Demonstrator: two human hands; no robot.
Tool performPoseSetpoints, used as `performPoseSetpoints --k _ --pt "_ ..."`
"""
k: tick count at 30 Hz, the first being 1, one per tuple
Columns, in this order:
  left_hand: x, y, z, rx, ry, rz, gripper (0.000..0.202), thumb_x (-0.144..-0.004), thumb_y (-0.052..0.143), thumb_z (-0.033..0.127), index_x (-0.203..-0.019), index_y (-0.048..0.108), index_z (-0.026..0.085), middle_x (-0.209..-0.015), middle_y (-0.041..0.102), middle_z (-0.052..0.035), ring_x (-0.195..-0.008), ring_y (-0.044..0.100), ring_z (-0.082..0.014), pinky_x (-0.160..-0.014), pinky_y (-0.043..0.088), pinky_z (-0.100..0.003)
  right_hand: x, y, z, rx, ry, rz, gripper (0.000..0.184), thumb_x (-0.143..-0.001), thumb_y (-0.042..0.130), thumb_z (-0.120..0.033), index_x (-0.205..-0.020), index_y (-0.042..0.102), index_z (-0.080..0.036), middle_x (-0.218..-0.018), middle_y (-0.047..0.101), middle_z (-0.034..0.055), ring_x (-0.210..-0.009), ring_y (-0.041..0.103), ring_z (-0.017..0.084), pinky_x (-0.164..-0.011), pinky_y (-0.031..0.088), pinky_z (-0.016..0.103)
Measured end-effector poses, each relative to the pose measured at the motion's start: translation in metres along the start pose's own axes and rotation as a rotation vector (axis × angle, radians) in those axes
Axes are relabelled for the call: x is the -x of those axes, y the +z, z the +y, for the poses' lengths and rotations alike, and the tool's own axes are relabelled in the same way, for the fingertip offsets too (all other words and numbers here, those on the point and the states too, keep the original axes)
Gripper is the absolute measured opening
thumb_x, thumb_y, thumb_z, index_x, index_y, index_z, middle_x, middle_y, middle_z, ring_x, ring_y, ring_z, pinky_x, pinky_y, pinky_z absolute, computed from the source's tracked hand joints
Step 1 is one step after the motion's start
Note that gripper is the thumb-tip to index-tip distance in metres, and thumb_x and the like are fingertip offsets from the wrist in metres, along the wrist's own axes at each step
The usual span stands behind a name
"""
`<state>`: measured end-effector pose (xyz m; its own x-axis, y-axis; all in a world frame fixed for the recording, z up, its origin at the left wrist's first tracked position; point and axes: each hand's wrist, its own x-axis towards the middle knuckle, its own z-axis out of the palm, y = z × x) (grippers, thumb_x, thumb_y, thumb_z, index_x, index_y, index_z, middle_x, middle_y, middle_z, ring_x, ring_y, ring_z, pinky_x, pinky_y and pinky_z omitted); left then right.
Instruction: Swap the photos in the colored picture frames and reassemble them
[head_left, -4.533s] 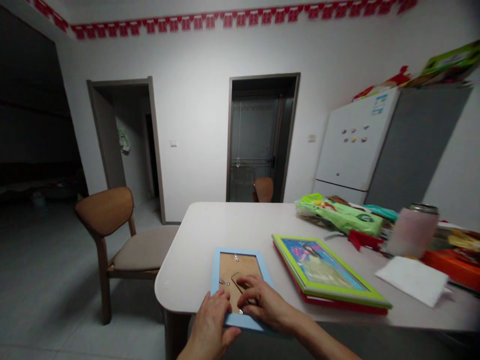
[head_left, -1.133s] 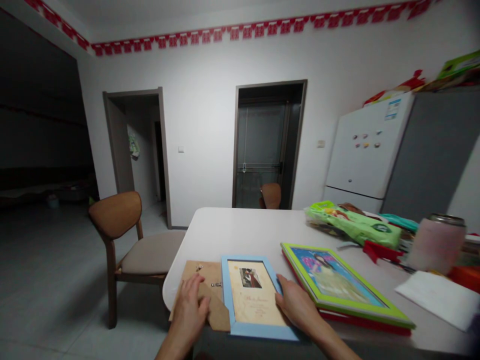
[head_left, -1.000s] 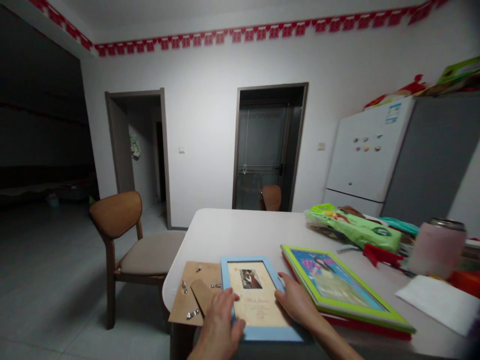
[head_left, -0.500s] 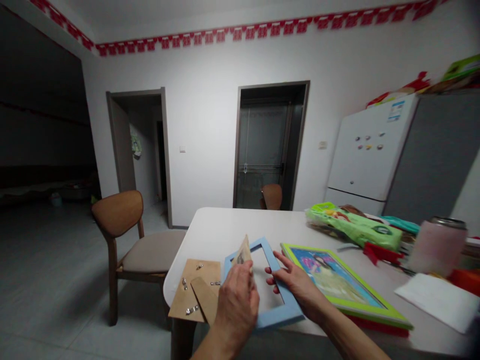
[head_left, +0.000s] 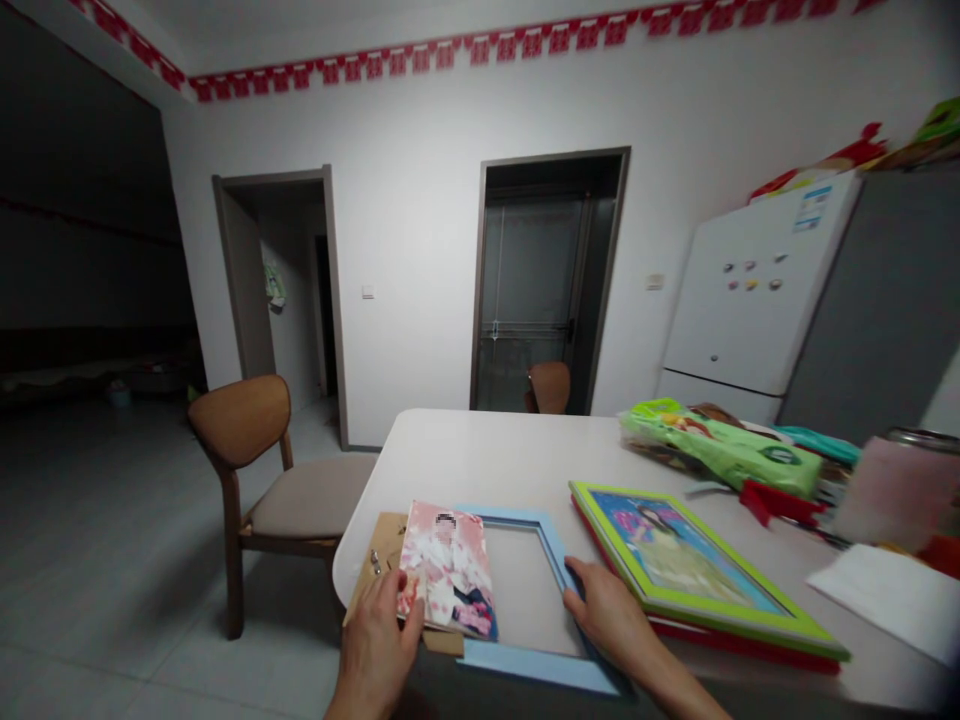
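My left hand (head_left: 381, 625) pinches the lower left edge of a pink photo (head_left: 450, 565), which now lies face up. The photo covers the left side of a light blue picture frame (head_left: 540, 668) and part of a brown backing board (head_left: 384, 535) with metal clips. My right hand (head_left: 609, 610) grips the frame's right side, thumb on the inner edge. Through the frame's opening the white table shows. Just right of my right hand lies a green-edged picture frame (head_left: 705, 560) with a figure in a pale dress, on top of something red.
A green plastic packet (head_left: 735, 450), a red item (head_left: 780, 502), a pinkish jar (head_left: 892, 490) and a white sheet (head_left: 885, 595) crowd the right of the table (head_left: 510, 450). A wooden chair (head_left: 300, 500) stands at the left; a fridge (head_left: 750, 300) is behind.
My left hand has moved left and turned the photo from edge-on to face up. The blue frame has come down flatter on the table, with my right hand still at its right side.
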<state>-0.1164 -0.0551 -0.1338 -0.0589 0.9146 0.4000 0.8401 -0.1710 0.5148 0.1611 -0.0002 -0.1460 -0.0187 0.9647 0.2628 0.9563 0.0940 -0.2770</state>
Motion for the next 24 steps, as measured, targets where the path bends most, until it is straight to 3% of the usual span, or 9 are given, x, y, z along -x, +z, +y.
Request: performPoseSetpoints --k 4,7,10,12,15,17,21,24 --pt "0.001 -0.005 0.003 -0.141 0.035 0.007 0.023 -0.076 0.04 0.029 -0.09 0.053 0.018 -0.087 0.058 -0.006 -0.087 0.052 -0.0205 -0.076 0.04 -0.031 0.001 -0.003 -0.006 -0.008 -0.045 0.077 0.038 -0.067 0.044 -0.017 -0.101 0.057 -0.005 -0.096 0.059 0.0169 -0.09 0.054 0.024 -0.084 0.037 0.034" --pt "0.0 -0.007 0.005 -0.176 0.049 0.018 0.022 -0.074 0.042 0.027 -0.09 0.054 0.019 -0.087 0.057 -0.0056 -0.087 0.052 -0.0207 -0.076 0.04 -0.031 0.0 -0.004 -0.026 -0.185 -0.072 0.176 0.038 -0.066 0.046 -0.02 -0.101 0.057 -0.01 -0.104 0.056 0.0151 -0.095 0.051 0.024 -0.086 0.035 0.034" --pt "0.001 -0.006 0.009 -0.136 0.087 0.001 0.027 -0.072 0.043 0.027 -0.096 0.054 0.019 -0.094 0.057 -0.0069 -0.092 0.05 -0.0221 -0.08 0.039 -0.034 -0.004 0.004 -0.057 -0.553 0.033 0.032 0.044 -0.066 0.044 -0.024 -0.108 0.052 -0.011 -0.087 0.063 0.0093 -0.069 0.058 0.017 -0.066 0.044 0.028" --pt "0.002 -0.001 0.014 -0.089 0.125 -0.045 0.036 -0.07 0.046 0.028 -0.104 0.051 0.017 -0.106 0.054 -0.0092 -0.101 0.046 -0.0241 -0.086 0.036 -0.037 -0.007 0.012 -0.078 -0.811 0.161 -0.123 0.048 -0.065 0.045 -0.024 -0.11 0.049 -0.009 -0.065 0.062 0.0037 -0.046 0.052 0.011 -0.048 0.041 0.023" --pt "0.003 0.012 0.023 -0.018 0.189 -0.16 0.055 -0.063 0.052 0.028 -0.115 0.044 0.014 -0.122 0.043 -0.0115 -0.113 0.035 -0.0276 -0.094 0.028 -0.042 -0.013 0.015 -0.103 -1.153 0.218 -0.272 0.045 -0.06 0.047 -0.018 -0.103 0.053 -0.007 -0.051 0.057 -0.0013 -0.038 0.045 0.008 -0.041 0.034 0.019" --pt "0.0 0.021 0.03 0.035 0.217 -0.189 0.062 -0.059 0.053 0.022 -0.119 0.04 0.013 -0.127 0.038 -0.0122 -0.117 0.031 -0.0284 -0.097 0.025 -0.044 -0.017 0.005 -0.114 -1.3 0.18 -0.275 0.041 -0.058 0.049 -0.018 -0.097 0.056 -0.009 -0.051 0.056 -0.0023 -0.039 0.044 0.007 -0.04 0.033 0.018" --pt "-0.017 0.028 0.046 0.309 0.243 0.005 0.049 -0.067 0.04 0.013 -0.116 0.044 0.01 -0.122 0.044 -0.0119 -0.115 0.035 -0.0218 -0.098 0.026 -0.037 -0.016 -0.03 -0.122 -1.412 0.121 -0.188 0.047 -0.064 0.052 -0.033 -0.107 0.049 -0.013 -0.06 0.056 -0.0019 -0.045 0.046 0.007 -0.042 0.036 0.018" --pt "-0.024 0.026 0.062 0.649 0.103 0.176 0.037 -0.078 0.035 0.021 -0.111 0.049 0.013 -0.113 0.053 -0.0106 -0.108 0.044 -0.0196 -0.095 0.031 -0.034 -0.009 -0.039 -0.117 -1.351 0.185 -0.106 0.054 -0.068 0.048 -0.043 -0.114 0.044 -0.015 -0.083 0.059 0.0057 -0.064 0.054 0.011 -0.05 0.042 0.02"
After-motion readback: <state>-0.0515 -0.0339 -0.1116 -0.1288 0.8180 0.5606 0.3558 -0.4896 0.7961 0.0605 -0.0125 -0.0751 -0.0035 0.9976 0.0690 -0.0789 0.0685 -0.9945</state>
